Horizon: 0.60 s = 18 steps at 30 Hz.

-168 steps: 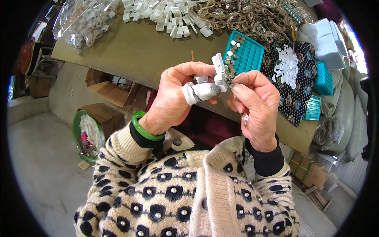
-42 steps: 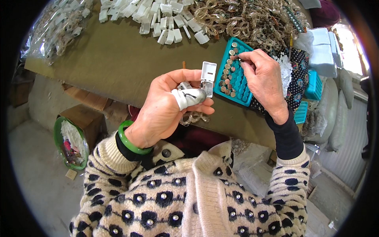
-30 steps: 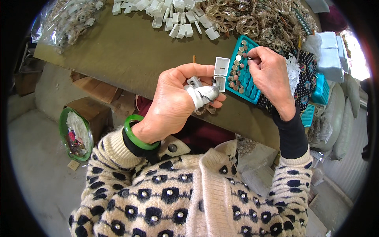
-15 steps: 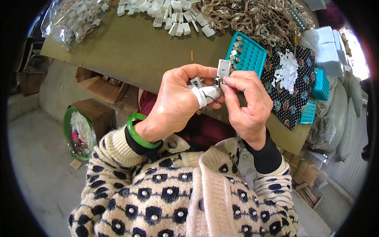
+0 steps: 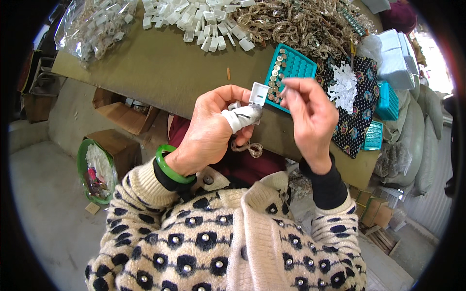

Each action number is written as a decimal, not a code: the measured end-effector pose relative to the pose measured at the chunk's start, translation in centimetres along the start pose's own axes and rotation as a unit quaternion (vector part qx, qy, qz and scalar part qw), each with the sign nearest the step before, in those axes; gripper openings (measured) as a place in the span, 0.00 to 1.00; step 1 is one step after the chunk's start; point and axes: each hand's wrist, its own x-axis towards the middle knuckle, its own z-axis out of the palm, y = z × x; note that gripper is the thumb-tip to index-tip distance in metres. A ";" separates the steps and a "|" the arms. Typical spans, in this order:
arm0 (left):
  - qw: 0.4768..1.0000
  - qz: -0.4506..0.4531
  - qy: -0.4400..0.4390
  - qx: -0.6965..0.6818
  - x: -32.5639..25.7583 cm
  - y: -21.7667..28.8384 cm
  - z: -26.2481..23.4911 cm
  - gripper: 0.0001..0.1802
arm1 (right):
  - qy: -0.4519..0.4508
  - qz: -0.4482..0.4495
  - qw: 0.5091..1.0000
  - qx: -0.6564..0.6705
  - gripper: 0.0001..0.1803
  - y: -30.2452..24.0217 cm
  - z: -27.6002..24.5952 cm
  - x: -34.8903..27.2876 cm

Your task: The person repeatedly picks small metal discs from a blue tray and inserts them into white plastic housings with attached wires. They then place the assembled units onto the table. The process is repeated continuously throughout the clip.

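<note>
Olive-green is the top of the wide table (image 5: 160, 63), which crosses the view in front of the person. On its far side lies a large heap of looped, clear-brown wires (image 5: 291, 29); to the left of it there is a heap of white plastic pieces (image 5: 206, 22), and further left a clear bag (image 5: 94, 29) with similar pieces. At the right, a black patterned cloth (image 5: 361, 119) carries a pile of small white flakes (image 5: 343, 89).

The left hand (image 5: 206, 128) is curled and holds a white case (image 5: 258, 93) between its digits, one of which wears a white wrapping (image 5: 233, 121). The right hand (image 5: 310, 119) is half closed beside the near edge of the teal tray (image 5: 302, 65); its thumb and forefinger are close together, but they are blurred, and one cannot tell whether they hold something.

The white case has its lid raised, while its lower part is mostly hidden. A small wire coil (image 5: 254, 149) hangs below the left hand. Shiny round discs (image 5: 274, 72) lie along the tray's left side.
</note>
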 end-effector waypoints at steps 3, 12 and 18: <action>0.999 0.002 -0.013 -0.050 0.1 -0.4 -0.3 0.08 | 0.038 -0.093 0.973 -0.207 0.03 2.8 -0.4 3.2; 0.997 0.018 -0.035 -0.070 0.7 0.7 -1.2 0.12 | 0.010 -0.080 0.935 -0.345 0.04 6.3 0.3 5.7; 0.989 0.012 -0.069 -0.127 1.2 1.2 -1.2 0.14 | -0.021 -0.016 0.972 -0.233 0.03 5.5 -0.2 6.5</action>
